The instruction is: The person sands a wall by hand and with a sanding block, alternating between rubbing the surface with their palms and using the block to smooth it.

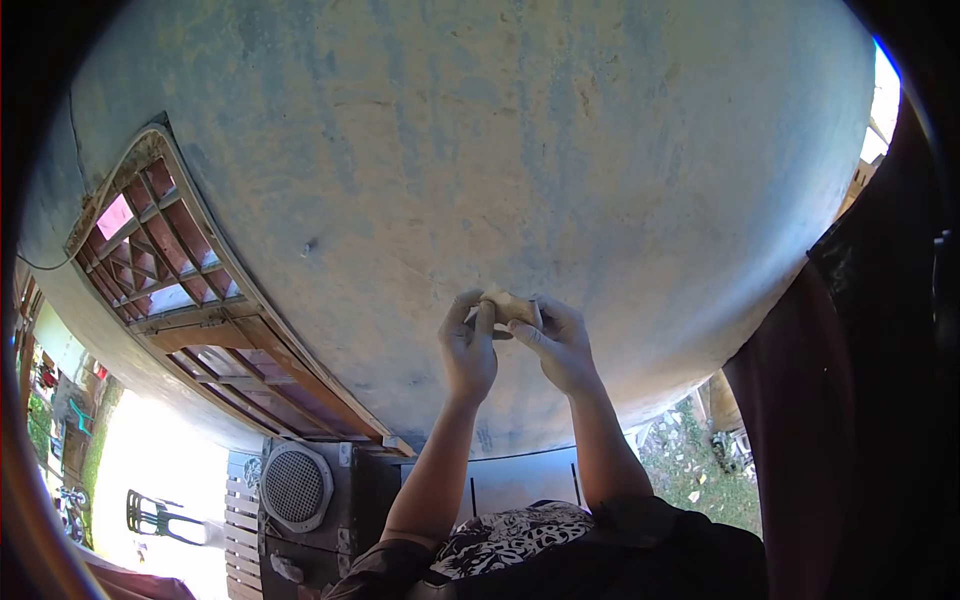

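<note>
Pale beige piece (514, 304) sits between left hand (468, 352) and right hand (564, 348), each grip narrow, pinching its sides.

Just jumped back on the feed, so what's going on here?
A person holds a small pale piece between both hands, the left hand and the right hand gripping opposite ends. They're in front of a patchy, blue-grey wall; whether the piece touches it, I can't tell. A barred window is on the left, with a speaker below it.
</note>
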A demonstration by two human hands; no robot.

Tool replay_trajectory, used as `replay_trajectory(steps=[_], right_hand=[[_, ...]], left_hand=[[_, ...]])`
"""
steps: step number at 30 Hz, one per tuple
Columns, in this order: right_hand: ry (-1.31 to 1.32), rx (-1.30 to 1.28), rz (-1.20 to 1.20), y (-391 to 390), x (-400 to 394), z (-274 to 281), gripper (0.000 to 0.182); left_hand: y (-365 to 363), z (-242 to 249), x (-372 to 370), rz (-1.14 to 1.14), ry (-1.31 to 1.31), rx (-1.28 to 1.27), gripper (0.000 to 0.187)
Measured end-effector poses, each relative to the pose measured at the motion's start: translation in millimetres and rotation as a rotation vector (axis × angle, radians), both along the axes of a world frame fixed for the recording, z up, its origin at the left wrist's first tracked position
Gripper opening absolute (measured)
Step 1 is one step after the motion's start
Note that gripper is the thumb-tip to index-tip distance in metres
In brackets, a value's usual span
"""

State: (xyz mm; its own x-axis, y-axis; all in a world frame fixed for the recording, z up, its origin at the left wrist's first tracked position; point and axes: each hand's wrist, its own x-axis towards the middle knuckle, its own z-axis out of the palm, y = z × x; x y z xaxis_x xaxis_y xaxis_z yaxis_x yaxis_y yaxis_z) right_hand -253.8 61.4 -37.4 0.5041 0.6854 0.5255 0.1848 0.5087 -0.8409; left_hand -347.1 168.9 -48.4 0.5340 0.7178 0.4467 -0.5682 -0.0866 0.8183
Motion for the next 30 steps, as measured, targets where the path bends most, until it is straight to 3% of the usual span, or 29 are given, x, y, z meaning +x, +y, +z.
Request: replay_trajectory(steps=[3, 5, 6, 8, 9, 11, 12, 14, 17, 22, 28, 30], right_hand=[[-0.019, -0.012, -0.13, 0.6, 2.2, 7.0, 0.01], [-0.089, 0.151, -0.563, -1.1, -0.8, 24.3, 0.011], [-0.095, 0.156, -0.563, 2.8, 3.6, 28.5, 0.011], [-0.369, 0.448, -1.18, 13.7, 16.6, 35.3, 0.019], [-0.372, 0.444, -1.181, 21.3, 24.2, 36.2, 0.019], [-0.727, 0.335, -1.26, 36.3, 37.5, 36.5, 0.034], [-0.728, 0.334, -1.264, 41.8, 34.0, 38.4, 0.034], [-0.865, 0.274, -1.47, 58.8, 21.3, 43.2, 0.042], [-0.829, 0.228, -1.416, 74.1, 22.3, 30.8, 0.041], [-0.862, 0.099, -1.405, 75.8, 26.4, 42.2, 0.041], [-0.968, 0.212, -1.268, 62.0, 53.8, 23.5, 0.036], [-0.902, 0.341, -1.238, 59.0, 52.3, 20.0, 0.023]], left_hand=[[15.2, -1.6, -3.6, 0.092, 0.117, 0.188, 0.028], [18.0, 10.4, -11.7, 0.76, 0.245, 0.857, 0.053], [20.3, 10.4, -13.1, 0.763, 0.237, 0.858, 0.053], [22.4, 5.8, -17.1, 0.856, 0.464, 0.818, 0.087], [26.2, 3.5, -18.4, 0.853, 0.465, 0.815, 0.087], [39.4, 0.9, -21.4, 0.802, 0.626, 0.812, 0.11], [43.5, 3.0, -21.2, 0.799, 0.624, 0.812, 0.11], [51.0, 9.7, -20.7, 0.726, 0.657, 0.814, 0.123], [58.6, 13.3, -22.6, 0.585, 0.783, 0.799, 0.135], [64.7, 5.0, -11.9, 0.641, 0.753, 0.827, 0.136], [64.3, -1.1, -4.5, 0.711, 0.777, 0.827, 0.146], [65.0, -3.2, -2.7, 0.727, 0.815, 0.826, 0.151]])
